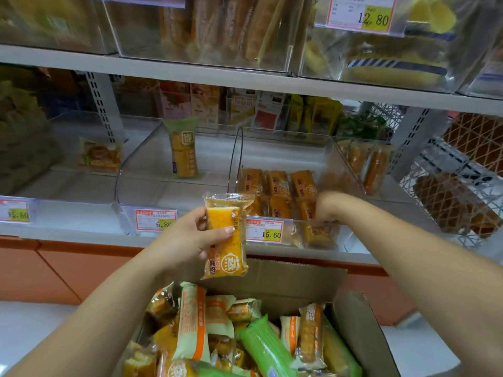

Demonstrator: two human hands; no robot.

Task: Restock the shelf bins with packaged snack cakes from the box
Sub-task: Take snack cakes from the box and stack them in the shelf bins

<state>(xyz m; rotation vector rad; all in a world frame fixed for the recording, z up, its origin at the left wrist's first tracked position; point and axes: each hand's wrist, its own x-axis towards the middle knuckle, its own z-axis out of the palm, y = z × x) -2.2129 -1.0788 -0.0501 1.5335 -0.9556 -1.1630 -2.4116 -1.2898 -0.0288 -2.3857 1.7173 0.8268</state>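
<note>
Cake point(228, 254) in an orange wrapper is held upright by the left hand point(187, 238), thumb on the near face and fingers curled behind it. It hangs in the air just above the far flap of the box point(275, 276) and in front of the shelf edge point(81, 229).

The box sits low in view, open, heaped with mixed packs point(190, 327): orange ones, pale ones with an orange stripe, and a green one point(266, 346) lying slantwise.

The right hand point(328, 206) reaches over the front rim of a clear bin point(347, 170). It is blurred and its fingers dip behind the rim among the wrappers, so I cannot tell whether it grips anything.

That bin holds rows of orange cakes point(277, 183) lying flat and carries a 15.60 tag point(265, 230). The bin to its left point(130, 164), tagged 6.80 point(155, 219), has one green pack point(183, 148) standing against its back wall. Clear bins on the shelf above point(206, 31) hold long brown pastries.
</note>
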